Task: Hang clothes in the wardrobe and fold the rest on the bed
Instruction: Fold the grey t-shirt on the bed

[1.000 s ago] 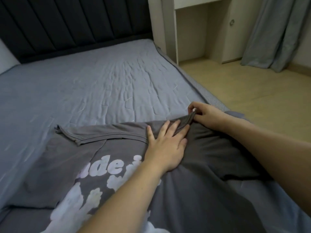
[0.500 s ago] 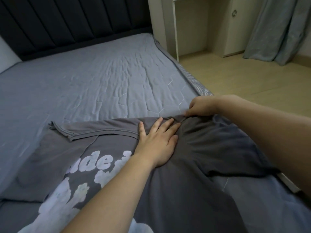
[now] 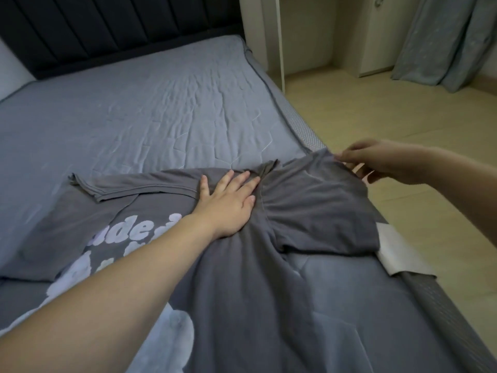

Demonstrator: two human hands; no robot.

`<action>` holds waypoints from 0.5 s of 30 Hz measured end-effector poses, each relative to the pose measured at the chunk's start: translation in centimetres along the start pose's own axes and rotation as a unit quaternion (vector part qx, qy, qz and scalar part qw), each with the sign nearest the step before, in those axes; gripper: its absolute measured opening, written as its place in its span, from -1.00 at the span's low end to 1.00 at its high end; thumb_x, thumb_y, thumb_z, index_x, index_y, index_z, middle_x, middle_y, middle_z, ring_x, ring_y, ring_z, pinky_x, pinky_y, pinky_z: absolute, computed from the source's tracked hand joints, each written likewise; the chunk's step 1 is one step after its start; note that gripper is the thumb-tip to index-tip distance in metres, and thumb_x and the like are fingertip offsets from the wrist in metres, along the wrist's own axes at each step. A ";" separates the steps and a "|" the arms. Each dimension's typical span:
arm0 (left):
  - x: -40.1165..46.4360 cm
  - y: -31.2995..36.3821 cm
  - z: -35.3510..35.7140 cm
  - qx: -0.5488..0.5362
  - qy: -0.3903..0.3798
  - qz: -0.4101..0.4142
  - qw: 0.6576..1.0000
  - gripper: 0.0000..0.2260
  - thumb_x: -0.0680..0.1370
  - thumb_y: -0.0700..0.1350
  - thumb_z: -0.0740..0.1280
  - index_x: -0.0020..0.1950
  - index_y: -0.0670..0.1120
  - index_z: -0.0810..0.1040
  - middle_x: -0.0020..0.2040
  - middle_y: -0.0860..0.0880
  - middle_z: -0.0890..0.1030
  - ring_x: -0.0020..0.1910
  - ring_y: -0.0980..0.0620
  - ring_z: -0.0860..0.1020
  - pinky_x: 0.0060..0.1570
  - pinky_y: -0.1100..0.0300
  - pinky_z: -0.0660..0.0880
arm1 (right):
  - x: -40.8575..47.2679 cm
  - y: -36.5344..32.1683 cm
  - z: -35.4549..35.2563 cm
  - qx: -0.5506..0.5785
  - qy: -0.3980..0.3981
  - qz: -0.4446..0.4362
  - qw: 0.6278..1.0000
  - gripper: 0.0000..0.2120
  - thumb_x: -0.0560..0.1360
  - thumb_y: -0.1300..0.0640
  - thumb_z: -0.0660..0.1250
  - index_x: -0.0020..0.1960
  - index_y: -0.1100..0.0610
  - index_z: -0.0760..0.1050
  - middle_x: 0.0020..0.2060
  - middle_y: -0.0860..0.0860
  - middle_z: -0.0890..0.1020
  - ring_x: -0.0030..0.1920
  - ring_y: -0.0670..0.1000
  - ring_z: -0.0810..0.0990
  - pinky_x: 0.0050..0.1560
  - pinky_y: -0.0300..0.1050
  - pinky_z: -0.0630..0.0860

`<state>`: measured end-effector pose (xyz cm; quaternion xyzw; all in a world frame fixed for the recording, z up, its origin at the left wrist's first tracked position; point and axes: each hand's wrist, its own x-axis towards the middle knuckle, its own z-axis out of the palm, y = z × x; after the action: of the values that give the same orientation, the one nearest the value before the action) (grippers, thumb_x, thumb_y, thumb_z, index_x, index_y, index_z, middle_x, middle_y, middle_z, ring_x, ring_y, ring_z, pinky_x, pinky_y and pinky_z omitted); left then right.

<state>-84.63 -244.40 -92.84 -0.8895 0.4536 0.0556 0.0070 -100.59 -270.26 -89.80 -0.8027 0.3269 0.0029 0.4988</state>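
bed (image 3: 150,109) fills most of view: blue-grey quilted sheet, wrinkled mid-section, dark padded headboard (image 3: 88,30) along the far edge. mattress edge w/ mesh side runs diagonally down the right

floor (image 3: 403,125) to the right of the bed, light wood. pale cabinet (image 3: 304,33) at far corner beside the bed, blue-grey curtain (image 3: 443,39) hanging to floor at top right

grey t-shirt (image 3: 242,292) laid out on near half of bed, front up, white puffy lettering + graphic on chest, partly hidden under the forearm. collar band lies toward the headboard side. left-side sleeve (image 3: 53,232) flat on sheet. right-side sleeve (image 3: 317,205) spread toward the mattress edge, its far corner lifted off the bed, lower hem reaching the edge. fabric bunched in a ridge between collar area and that sleeve

small white sheet/tag-like piece (image 3: 398,251) on mattress edge just beside the sleeve hem, can't tell what it is

left hand (image 3: 228,203): palm down, fingers straight + slightly spread, pressing shirt flat at shoulder/collar area, fingertips at the bunched ridge

right hand (image 3: 382,162): out past the mattress edge over the floor, motion-blurred, thumb + fingers pinching far corner of right-side sleeve, fabric pulled taut toward it. other fingers loosely curled below, exact finger count on cloth unclear due to blur
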 end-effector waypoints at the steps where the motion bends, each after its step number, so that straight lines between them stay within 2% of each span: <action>1: -0.6 1.3 -0.8 -0.021 0.022 -0.007 1.000 -0.55 0.65 0.00 0.02 0.55 0.11 0.10 0.57 0.13 0.04 0.55 0.07 -0.03 0.46 -0.24 -0.17 | -0.7 0.6 -0.8 0.048 -0.023 0.015 0.998 -0.55 0.49 -0.18 0.31 0.15 0.17 0.51 -0.16 0.02 0.57 -0.24 -0.01 0.51 -0.24 -0.12 0.42; 3: -3.0 5.0 -2.0 -0.102 0.128 0.036 0.986 -0.55 0.56 -0.01 0.16 0.46 -0.01 0.31 0.48 0.00 0.29 0.46 -0.01 0.23 0.46 -0.05 0.10 | -1.4 1.4 -1.4 0.080 -0.032 0.026 0.996 -0.54 0.51 -0.21 0.26 0.14 0.17 0.51 -0.19 0.02 0.58 -0.28 -0.01 0.49 -0.28 -0.13 0.41; 4: -4.6 7.2 -2.1 -0.137 0.162 0.079 0.974 -0.51 0.49 0.07 0.20 0.41 -0.02 0.36 0.40 -0.01 0.38 0.38 -0.03 0.34 0.40 0.01 0.23 | -1.5 1.4 -1.1 0.068 -0.030 0.032 0.997 -0.54 0.52 -0.22 0.24 0.13 0.16 0.51 -0.16 0.03 0.57 -0.26 0.00 0.49 -0.27 -0.12 0.42; 5: -6.5 9.6 -2.0 -0.147 0.163 0.121 0.968 -0.45 0.42 0.16 0.22 0.38 0.00 0.35 0.33 0.01 0.41 0.30 -0.04 0.39 0.32 0.03 0.32 | -1.5 1.3 -0.6 0.051 -0.031 0.039 0.997 -0.55 0.52 -0.23 0.23 0.11 0.15 0.51 -0.14 0.03 0.56 -0.24 0.01 0.48 -0.26 -0.11 0.43; 7: -9.4 13.8 -0.9 -0.079 0.129 0.164 0.975 -0.41 0.35 0.23 0.22 0.33 0.04 0.27 0.23 0.03 0.42 0.18 -0.06 0.43 0.15 0.00 0.41 | -1.7 1.0 0.5 0.028 -0.032 0.050 0.998 -0.63 0.53 -0.18 0.26 0.01 0.14 0.52 -0.20 0.03 0.53 -0.27 0.01 0.46 -0.27 -0.13 0.40; 10: -9.4 16.6 -0.5 0.033 0.184 0.129 0.974 -0.64 0.47 0.12 0.19 0.19 -0.03 0.32 0.12 -0.02 0.43 0.05 -0.11 0.44 -0.16 0.04 0.39 | -2.1 0.5 0.7 0.061 0.006 0.063 0.996 -0.80 0.51 -0.01 0.36 -0.13 0.11 0.46 -0.33 0.01 0.45 -0.37 -0.03 0.36 -0.37 -0.18 0.29; 12: -8.5 16.9 -1.2 0.061 0.223 0.124 0.965 -0.76 0.55 0.08 0.15 0.10 -0.04 0.38 0.06 -0.04 0.48 0.00 -0.11 0.48 -0.29 0.08 0.31 | -2.6 0.1 0.4 0.111 0.053 0.067 0.990 -0.78 0.48 0.11 0.39 -0.26 0.12 0.39 -0.43 0.02 0.39 -0.45 -0.03 0.30 -0.43 -0.20 0.24; 13: -8.1 16.9 -1.5 0.048 0.238 0.125 0.962 -0.79 0.58 0.07 0.14 0.04 -0.04 0.42 0.01 -0.05 0.52 -0.05 -0.12 0.51 -0.34 0.10 0.27 | -2.9 -0.3 0.2 0.140 0.086 0.064 0.984 -0.77 0.46 0.17 0.39 -0.29 0.13 0.37 -0.45 0.03 0.38 -0.47 -0.03 0.30 -0.45 -0.20 0.26; 15: -7.8 16.2 -2.5 -0.052 0.269 0.107 0.956 -0.81 0.59 0.07 0.17 -0.12 0.01 0.46 -0.15 -0.01 0.57 -0.19 -0.11 0.55 -0.38 0.13 0.22 | -3.5 -2.1 0.1 0.189 0.148 0.041 0.970 -0.83 0.43 0.23 0.38 -0.26 0.17 0.41 -0.42 0.07 0.44 -0.47 0.00 0.38 -0.47 -0.22 0.35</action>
<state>-101.98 -247.82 -88.91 -0.8169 0.5278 -0.1613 -0.1676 -102.24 -267.74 -86.96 -0.6712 0.4243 -0.1569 0.5872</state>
